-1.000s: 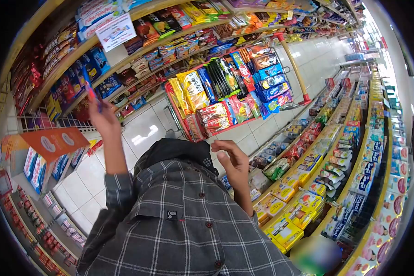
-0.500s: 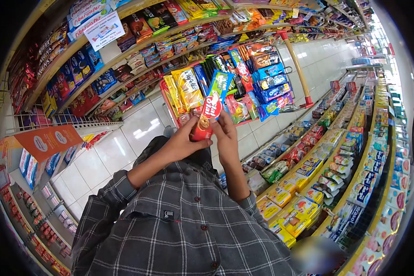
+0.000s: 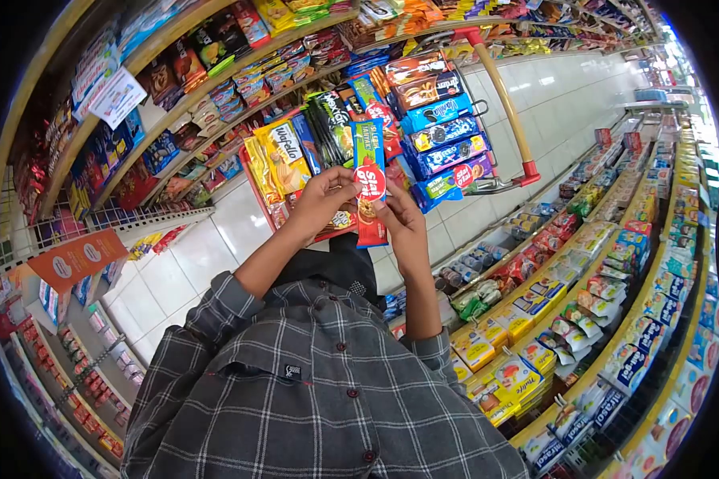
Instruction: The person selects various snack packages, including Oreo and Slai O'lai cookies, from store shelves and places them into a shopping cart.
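Observation:
A slim blue-and-red pack of Slai O'lai biscuits (image 3: 369,184) stands nearly upright between my two hands, its printed front towards me. My left hand (image 3: 321,204) pinches its left edge near the middle. My right hand (image 3: 405,227) grips the right edge a little lower, thumb on the front. Just beyond the pack is a red-rimmed shopping trolley (image 3: 252,180) full of snack packs. In it lie a yellow Wafello pack (image 3: 284,156), dark green packs (image 3: 327,124) and blue Oreo packs (image 3: 451,144). The pack and my hands hide part of the load.
The trolley's handle (image 3: 503,104) slants across the aisle. Snack shelves (image 3: 216,88) line the far left side, with a price card (image 3: 117,97) hanging there. Shelves of boxed goods (image 3: 527,319) run along the right. White floor tiles (image 3: 168,279) show between.
The pack has turned from slanted to nearly upright and moved slightly right. My right hand has shifted right and down along it. The whole view has swung a little.

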`<move>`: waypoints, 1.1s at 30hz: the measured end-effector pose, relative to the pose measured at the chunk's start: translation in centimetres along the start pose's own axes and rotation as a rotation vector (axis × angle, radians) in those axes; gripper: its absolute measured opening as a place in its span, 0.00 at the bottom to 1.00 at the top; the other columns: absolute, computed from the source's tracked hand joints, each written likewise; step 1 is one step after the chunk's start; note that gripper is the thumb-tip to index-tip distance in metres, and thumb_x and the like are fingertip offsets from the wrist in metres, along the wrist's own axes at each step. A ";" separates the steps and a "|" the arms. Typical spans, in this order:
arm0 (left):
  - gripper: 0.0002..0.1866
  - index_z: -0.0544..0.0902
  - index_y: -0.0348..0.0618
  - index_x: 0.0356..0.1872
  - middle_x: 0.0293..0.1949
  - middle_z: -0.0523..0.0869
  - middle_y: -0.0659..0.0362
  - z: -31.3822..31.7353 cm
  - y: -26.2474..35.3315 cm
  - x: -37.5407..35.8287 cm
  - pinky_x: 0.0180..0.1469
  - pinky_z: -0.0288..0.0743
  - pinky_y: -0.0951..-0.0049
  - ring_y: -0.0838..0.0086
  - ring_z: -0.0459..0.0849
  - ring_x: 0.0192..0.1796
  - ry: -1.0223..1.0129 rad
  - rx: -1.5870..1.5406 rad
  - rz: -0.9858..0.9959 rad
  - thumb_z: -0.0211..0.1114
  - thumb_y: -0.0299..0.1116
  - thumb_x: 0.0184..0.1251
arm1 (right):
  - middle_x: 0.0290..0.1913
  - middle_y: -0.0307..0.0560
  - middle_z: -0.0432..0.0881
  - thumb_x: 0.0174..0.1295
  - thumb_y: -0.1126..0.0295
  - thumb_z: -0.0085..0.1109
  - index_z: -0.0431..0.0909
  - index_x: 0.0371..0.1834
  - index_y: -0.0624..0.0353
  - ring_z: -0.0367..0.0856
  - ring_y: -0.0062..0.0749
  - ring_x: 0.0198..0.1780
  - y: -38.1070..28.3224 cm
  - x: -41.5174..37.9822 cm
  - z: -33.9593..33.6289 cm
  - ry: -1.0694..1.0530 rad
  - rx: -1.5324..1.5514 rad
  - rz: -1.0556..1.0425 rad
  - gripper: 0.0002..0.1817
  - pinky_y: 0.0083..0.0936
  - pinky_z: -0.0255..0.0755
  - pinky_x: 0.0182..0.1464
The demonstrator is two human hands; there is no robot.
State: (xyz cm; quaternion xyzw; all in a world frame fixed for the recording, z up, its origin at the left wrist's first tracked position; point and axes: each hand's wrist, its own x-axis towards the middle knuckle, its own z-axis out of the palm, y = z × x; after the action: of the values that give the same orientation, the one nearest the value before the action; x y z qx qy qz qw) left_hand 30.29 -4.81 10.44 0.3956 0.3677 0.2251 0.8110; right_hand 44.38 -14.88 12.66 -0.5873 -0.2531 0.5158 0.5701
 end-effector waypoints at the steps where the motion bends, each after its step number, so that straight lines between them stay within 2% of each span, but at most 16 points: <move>1: 0.13 0.75 0.39 0.49 0.40 0.81 0.61 0.5 -0.3 0.9 0.41 0.79 0.77 0.79 0.81 0.40 0.058 -0.001 0.003 0.64 0.31 0.68 | 0.46 0.42 0.81 0.68 0.73 0.55 0.69 0.65 0.65 0.76 0.17 0.45 0.3 0.5 -1.1 -0.010 0.005 -0.006 0.22 0.17 0.69 0.46; 4: 0.10 0.75 0.40 0.48 0.39 0.81 0.60 1.9 -0.2 3.2 0.41 0.81 0.74 0.76 0.83 0.40 0.224 -0.038 -0.018 0.62 0.30 0.69 | 0.45 0.42 0.81 0.68 0.71 0.56 0.71 0.63 0.65 0.76 0.18 0.46 1.0 1.4 -4.6 -0.047 -0.027 0.058 0.21 0.17 0.70 0.47; 7: 0.09 0.75 0.41 0.46 0.40 0.81 0.61 0.8 -0.6 7.8 0.46 0.81 0.69 0.76 0.82 0.42 0.279 -0.071 0.028 0.60 0.32 0.70 | 0.45 0.41 0.81 0.68 0.67 0.57 0.74 0.59 0.63 0.77 0.19 0.46 1.7 1.3 -8.2 -0.046 -0.046 0.112 0.19 0.18 0.71 0.48; 10: 0.09 0.75 0.39 0.45 0.39 0.81 0.59 -0.6 -0.4 13.2 0.46 0.83 0.66 0.73 0.83 0.40 0.315 0.024 0.041 0.61 0.30 0.69 | 0.46 0.40 0.82 0.68 0.64 0.58 0.76 0.56 0.62 0.78 0.21 0.46 2.5 0.5 -11.5 -0.021 -0.057 0.178 0.18 0.20 0.72 0.48; 13: 0.09 0.74 0.37 0.45 0.38 0.81 0.57 -0.9 -1.0 16.7 0.45 0.84 0.65 0.71 0.84 0.39 0.388 0.076 0.007 0.61 0.28 0.68 | 0.47 0.43 0.83 0.69 0.62 0.54 0.75 0.57 0.61 0.79 0.23 0.43 3.0 -0.5 -14.0 0.034 -0.112 0.221 0.19 0.20 0.71 0.46; 14: 0.11 0.74 0.35 0.45 0.38 0.81 0.56 -1.1 -1.4 17.6 0.42 0.85 0.65 0.69 0.84 0.38 0.402 0.159 -0.015 0.63 0.28 0.67 | 0.47 0.43 0.83 0.69 0.62 0.54 0.76 0.57 0.61 0.78 0.23 0.44 3.5 -0.8 -15.0 0.041 -0.091 0.235 0.19 0.20 0.71 0.47; 18: 0.13 0.73 0.36 0.45 0.32 0.80 0.55 0.1 -1.6 18.0 0.28 0.85 0.68 0.70 0.84 0.29 0.465 0.261 0.045 0.66 0.24 0.62 | 0.46 0.43 0.83 0.69 0.61 0.54 0.76 0.57 0.60 0.78 0.22 0.43 3.6 -1.3 -17.4 0.097 -0.078 0.253 0.18 0.20 0.71 0.46; 22: 0.17 0.70 0.34 0.48 0.32 0.79 0.53 0.1 -1.7 18.1 0.27 0.85 0.69 0.70 0.84 0.27 0.433 0.348 0.103 0.67 0.23 0.61 | 0.46 0.44 0.84 0.69 0.62 0.54 0.76 0.56 0.60 0.79 0.23 0.42 4.7 -0.9 -19.3 0.134 -0.056 0.262 0.18 0.21 0.72 0.45; 25: 0.18 0.69 0.33 0.49 0.33 0.79 0.52 0.1 -2.2 18.3 0.27 0.86 0.69 0.69 0.85 0.28 0.469 0.251 0.088 0.66 0.24 0.61 | 0.46 0.44 0.84 0.69 0.62 0.54 0.76 0.56 0.61 0.79 0.24 0.43 5.0 0.3 -19.7 0.125 -0.040 0.265 0.18 0.21 0.72 0.45; 30: 0.15 0.68 0.32 0.49 0.35 0.79 0.50 0.1 -2.5 18.1 0.29 0.85 0.68 0.69 0.83 0.27 0.472 0.261 0.069 0.61 0.22 0.64 | 0.46 0.44 0.84 0.69 0.62 0.54 0.76 0.56 0.61 0.80 0.25 0.43 5.0 2.1 -19.7 0.115 -0.074 0.249 0.18 0.22 0.72 0.45; 33: 0.15 0.69 0.32 0.48 0.35 0.79 0.50 0.3 -2.3 18.1 0.28 0.85 0.69 0.69 0.84 0.27 0.475 0.220 0.091 0.61 0.21 0.64 | 0.46 0.42 0.83 0.69 0.60 0.54 0.76 0.56 0.59 0.78 0.22 0.43 4.9 2.8 -19.7 0.098 -0.085 0.271 0.18 0.20 0.71 0.46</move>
State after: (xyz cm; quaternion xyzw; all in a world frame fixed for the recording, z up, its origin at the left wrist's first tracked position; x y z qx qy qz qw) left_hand 42.04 5.55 1.16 0.4337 0.5516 0.3067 0.6431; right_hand 61.54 -21.56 3.64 -0.6641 -0.1652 0.5475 0.4816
